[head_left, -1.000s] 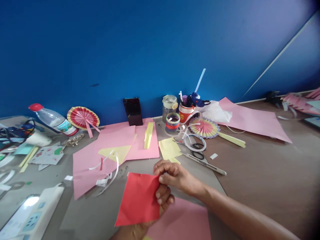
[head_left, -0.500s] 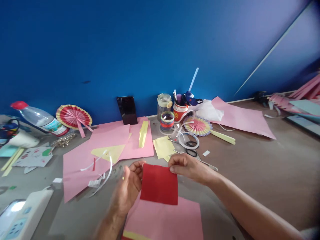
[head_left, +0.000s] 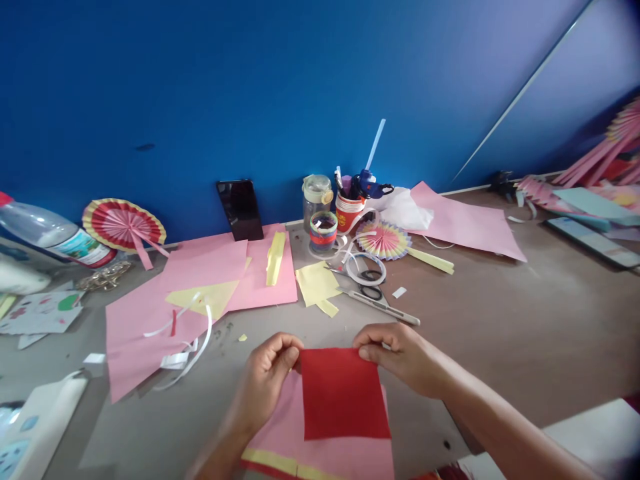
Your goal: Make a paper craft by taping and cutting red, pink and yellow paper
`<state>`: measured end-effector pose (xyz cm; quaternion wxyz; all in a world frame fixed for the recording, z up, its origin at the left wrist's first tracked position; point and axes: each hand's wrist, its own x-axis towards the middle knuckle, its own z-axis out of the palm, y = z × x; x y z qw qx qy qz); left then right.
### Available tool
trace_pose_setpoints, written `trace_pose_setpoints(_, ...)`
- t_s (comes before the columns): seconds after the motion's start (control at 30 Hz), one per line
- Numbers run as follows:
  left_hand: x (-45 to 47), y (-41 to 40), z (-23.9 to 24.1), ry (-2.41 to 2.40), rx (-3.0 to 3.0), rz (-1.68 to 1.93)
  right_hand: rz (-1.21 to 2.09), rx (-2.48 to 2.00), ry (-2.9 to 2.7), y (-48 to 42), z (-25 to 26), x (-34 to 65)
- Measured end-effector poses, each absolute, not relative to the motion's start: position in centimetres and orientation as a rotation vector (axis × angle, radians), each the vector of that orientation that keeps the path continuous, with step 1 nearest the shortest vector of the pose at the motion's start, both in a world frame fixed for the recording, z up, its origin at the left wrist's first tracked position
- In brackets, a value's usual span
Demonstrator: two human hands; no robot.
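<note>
A square sheet of red paper (head_left: 343, 397) hangs between my hands, above a larger pink sheet (head_left: 275, 427) with a yellow strip along its near edge. My left hand (head_left: 270, 373) pinches the red paper at its upper left corner, thumb on the near side. At the upper right corner my right hand (head_left: 395, 353) grips the same paper between thumb and fingers. Just beyond my hands lie a cutter knife (head_left: 385, 307), black-handled scissors (head_left: 371, 285) and a roll of white tape (head_left: 367, 270). Small yellow paper pieces (head_left: 316, 281) are beside them.
Pink sheets (head_left: 200, 267) with yellow scraps and white strips spread to the left. Along the blue wall stand a phone (head_left: 240, 210), a lidded jar (head_left: 317, 193) and a red cup of tools (head_left: 349, 212). A pleated paper fan (head_left: 125, 227) leans beside a plastic bottle (head_left: 55, 230).
My left hand has closed from open fingers onto the red paper's upper left corner. The paper and both hands have moved slightly nearer and to the right, and the view has shifted right.
</note>
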<state>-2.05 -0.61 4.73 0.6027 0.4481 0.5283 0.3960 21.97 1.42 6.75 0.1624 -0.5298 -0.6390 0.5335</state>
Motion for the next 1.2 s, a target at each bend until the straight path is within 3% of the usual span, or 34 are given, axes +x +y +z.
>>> trace_pose_setpoints(0.23,-2.2,-1.7,4.6,1.356,1.165,1.023,1.568,-1.636,-1.71,-1.7,6.6,25.3)
trace_pose_setpoints(0.33,-3.4,-3.0,4.6,1.407,1.615,0.951,1.632,-1.602,-1.631,-2.5,5.4,27.2)
trace_pose_setpoints(0.57,-4.4,-6.0,1.4,1.007,2.702,0.456,1.665,-1.597,-1.721,-2.5,4.0,26.8)
trace_pose_setpoints(1.2,-3.6,-6.2,-0.2,1.113,2.783,0.438,1.552,-1.779,-1.922,-1.8,3.8,24.0)
